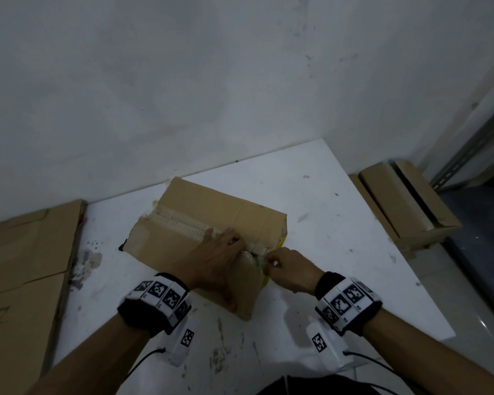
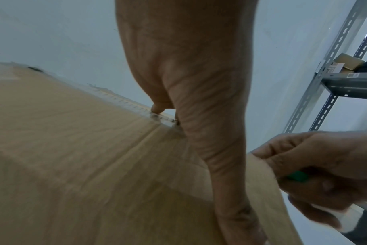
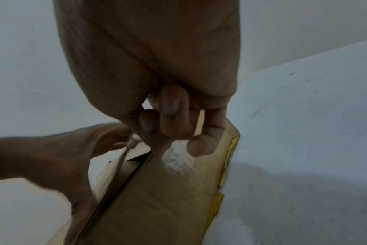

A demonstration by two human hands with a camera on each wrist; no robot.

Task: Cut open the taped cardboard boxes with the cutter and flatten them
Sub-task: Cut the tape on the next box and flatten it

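Mid-frame on the white counter (image 1: 311, 178) lies the cardboard box (image 1: 200, 206), its taped seam (image 1: 183, 222) being cut. The left hand (image 1: 217, 258) presses flat on it; the right hand (image 1: 290, 270) is clenched on a green cutter (image 2: 298, 176). Next, I'd guess, draw along the seam. The blade is hidden.

Box (image 1: 206, 220) blocks table (image 1: 325, 201) centre; right side free.

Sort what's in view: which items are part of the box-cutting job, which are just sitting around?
In the job:
cardboard box
taped seam
green cutter
left hand
right hand

Lying about:
flattened cardboard
second box
metal shelving
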